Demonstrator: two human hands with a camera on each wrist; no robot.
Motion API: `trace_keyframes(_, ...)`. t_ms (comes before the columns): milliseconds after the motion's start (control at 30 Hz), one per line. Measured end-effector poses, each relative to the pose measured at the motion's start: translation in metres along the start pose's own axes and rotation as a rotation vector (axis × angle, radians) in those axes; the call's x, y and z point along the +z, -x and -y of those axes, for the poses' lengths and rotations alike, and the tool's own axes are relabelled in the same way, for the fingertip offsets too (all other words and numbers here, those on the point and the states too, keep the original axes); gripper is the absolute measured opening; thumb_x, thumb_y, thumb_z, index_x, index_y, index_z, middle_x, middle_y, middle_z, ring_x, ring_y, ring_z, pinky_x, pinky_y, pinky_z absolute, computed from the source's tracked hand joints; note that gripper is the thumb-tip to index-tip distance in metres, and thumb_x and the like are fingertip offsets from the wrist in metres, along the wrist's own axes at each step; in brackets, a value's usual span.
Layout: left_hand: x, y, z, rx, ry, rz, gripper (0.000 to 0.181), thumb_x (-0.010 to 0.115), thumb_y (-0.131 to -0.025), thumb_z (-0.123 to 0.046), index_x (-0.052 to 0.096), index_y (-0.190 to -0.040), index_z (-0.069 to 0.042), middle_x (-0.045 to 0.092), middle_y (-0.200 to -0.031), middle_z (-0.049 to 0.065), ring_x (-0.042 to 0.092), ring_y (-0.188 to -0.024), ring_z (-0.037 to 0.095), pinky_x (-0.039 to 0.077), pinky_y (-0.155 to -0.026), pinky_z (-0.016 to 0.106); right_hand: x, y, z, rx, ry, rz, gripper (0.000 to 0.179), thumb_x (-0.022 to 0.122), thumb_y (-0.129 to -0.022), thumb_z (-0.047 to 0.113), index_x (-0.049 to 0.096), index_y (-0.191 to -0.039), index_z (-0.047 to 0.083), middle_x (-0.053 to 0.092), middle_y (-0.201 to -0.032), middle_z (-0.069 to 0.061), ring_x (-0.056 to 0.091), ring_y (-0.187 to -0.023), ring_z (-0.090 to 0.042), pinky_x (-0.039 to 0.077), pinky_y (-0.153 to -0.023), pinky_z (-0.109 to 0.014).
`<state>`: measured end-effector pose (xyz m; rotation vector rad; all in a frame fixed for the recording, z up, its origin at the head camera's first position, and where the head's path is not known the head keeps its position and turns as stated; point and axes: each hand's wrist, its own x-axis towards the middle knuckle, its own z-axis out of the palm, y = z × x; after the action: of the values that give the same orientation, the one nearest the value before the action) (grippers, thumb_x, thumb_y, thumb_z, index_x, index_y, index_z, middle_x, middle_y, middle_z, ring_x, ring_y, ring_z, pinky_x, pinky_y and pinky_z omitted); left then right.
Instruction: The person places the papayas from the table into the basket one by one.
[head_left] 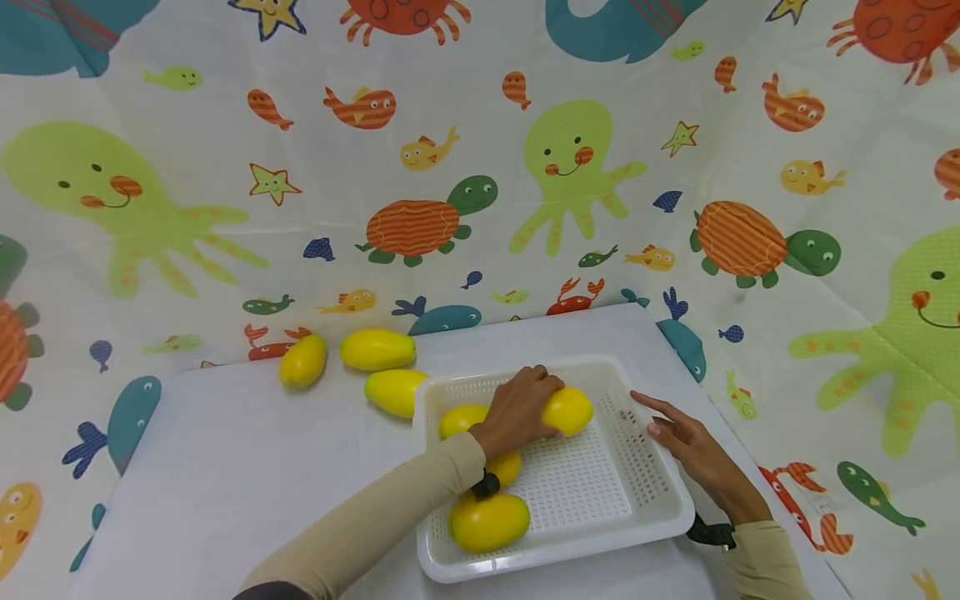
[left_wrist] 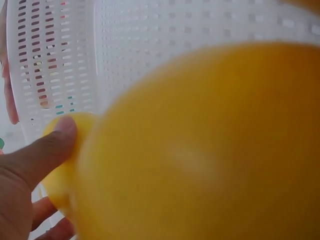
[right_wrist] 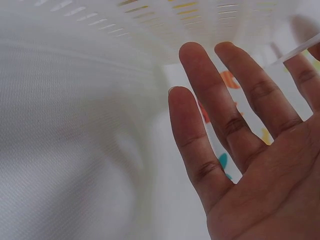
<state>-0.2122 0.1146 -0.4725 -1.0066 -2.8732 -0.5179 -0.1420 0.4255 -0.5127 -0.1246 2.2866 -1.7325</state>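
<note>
My left hand [head_left: 517, 410] grips a yellow mango [head_left: 570, 412] over the white plastic basket [head_left: 555, 560], near its far right part. In the left wrist view the thumb lies across that mango [left_wrist: 59, 182], while another mango [left_wrist: 200, 145] fills the foreground. Along the basket's left side lie a mango [head_left: 459, 420] partly behind the hand, one under the wrist [head_left: 510, 468], and a greenish-tipped one [head_left: 490, 523] at the near corner. My right hand [head_left: 701, 458] is at the basket's right rim, its fingers [right_wrist: 192, 135] extended and spread beside the outer wall.
Left of the basket, on the white-covered table [head_left: 247, 467], lie a small mango [head_left: 303, 362], a longer one [head_left: 377, 349] and another [head_left: 393, 392] against the basket's rim. A curtain [head_left: 300, 167] printed with sea animals hangs behind and at the sides.
</note>
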Motion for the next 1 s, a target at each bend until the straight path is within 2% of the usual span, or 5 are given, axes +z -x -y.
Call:
trace_keyframes(167, -0.002, 0.0, -0.001, -0.002, -0.068, 0.016, 0.073, 0.091, -0.08, -0.052, 0.065, -0.14, -0.02, 0.064, -0.125, 0.002, 0.056, -0.108, 0.019, 0.057, -0.081, 0.028, 0.0, -0.001, 0.0, -0.006, -0.002, 0.001, 0.058, 0.054, -0.112, 0.027, 0.035, -0.167, 0.028, 0.048, -0.16, -0.03, 0.076, -0.11, -0.033, 0.066, -0.081, -0.05)
trace_keyframes(367, -0.009, 0.002, -0.003, -0.019, -0.054, 0.073, 0.079, 0.091, -0.08, -0.052, 0.062, -0.145, -0.019, 0.062, -0.126, 0.005, 0.055, -0.112, 0.02, 0.056, -0.087, 0.028, 0.001, 0.001, 0.002, 0.018, -0.011, 0.005, 0.059, 0.054, -0.112, 0.03, 0.034, -0.167, 0.029, 0.047, -0.16, -0.03, 0.077, -0.109, -0.033, 0.066, -0.081, -0.051)
trace_keyframes(567, -0.037, 0.005, -0.005, -0.02, 0.024, 0.096, 0.078, 0.09, -0.082, -0.052, 0.062, -0.147, -0.018, 0.062, -0.132, 0.007, 0.055, -0.118, 0.023, 0.056, -0.099, 0.032, 0.001, 0.002, 0.005, 0.029, -0.009, 0.0, 0.06, 0.055, -0.111, 0.031, 0.034, -0.167, 0.029, 0.046, -0.161, -0.03, 0.076, -0.109, -0.033, 0.066, -0.081, -0.051)
trace_keyframes(800, -0.074, 0.012, 0.007, -0.022, 0.125, 0.011, 0.068, 0.089, -0.085, -0.048, 0.067, -0.142, -0.018, 0.065, -0.131, 0.008, 0.057, -0.119, 0.025, 0.055, -0.103, 0.038, 0.0, 0.003, 0.003, 0.004, 0.003, -0.004, 0.059, 0.054, -0.112, 0.029, 0.034, -0.167, 0.028, 0.045, -0.161, -0.031, 0.076, -0.109, -0.031, 0.067, -0.08, -0.05)
trace_keyframes(1000, -0.097, 0.023, 0.032, -0.033, 0.163, -0.085, 0.06, 0.087, -0.087, -0.047, 0.071, -0.137, -0.018, 0.068, -0.128, 0.008, 0.057, -0.119, 0.028, 0.053, -0.104, 0.046, 0.0, 0.002, 0.003, 0.009, -0.016, 0.005, 0.059, 0.054, -0.112, 0.03, 0.034, -0.167, 0.028, 0.045, -0.161, -0.032, 0.077, -0.109, -0.031, 0.066, -0.081, -0.051)
